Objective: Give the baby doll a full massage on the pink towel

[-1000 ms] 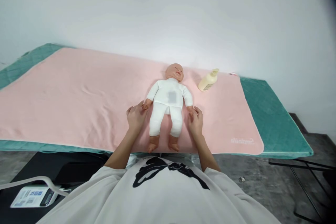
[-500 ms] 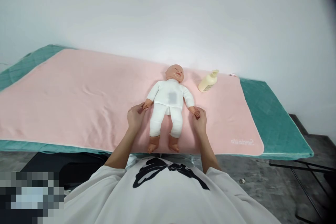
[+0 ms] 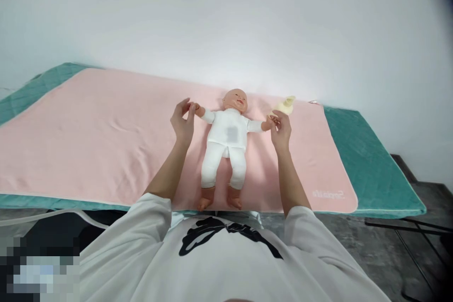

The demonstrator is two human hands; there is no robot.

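Note:
A baby doll point(image 3: 226, 146) in a white top and trousers lies on its back on a pink blanket point(image 3: 106, 118), feet towards me. Its arms are spread out sideways at shoulder height. My left hand point(image 3: 183, 121) is closed in a pinch on the doll's hand at the left of the view. On the other side, my right hand point(image 3: 281, 130) pinches the doll's other hand between thumb and fingers. Just behind my right hand stands a pale yellow pump bottle point(image 3: 287, 105), its lower part hidden by that hand.
The blanket lies over a green padded mat point(image 3: 371, 160) on a table against a white wall point(image 3: 226, 23). Black metal legs point(image 3: 410, 240) stand at the lower right. A pale curved tube-like thing point(image 3: 85, 218) crosses the lower left, near a blurred patch.
Both my hands have moved up and outward with the doll's hands, so its arms went from down beside its body to spread sideways. My right hand now partly covers the bottle.

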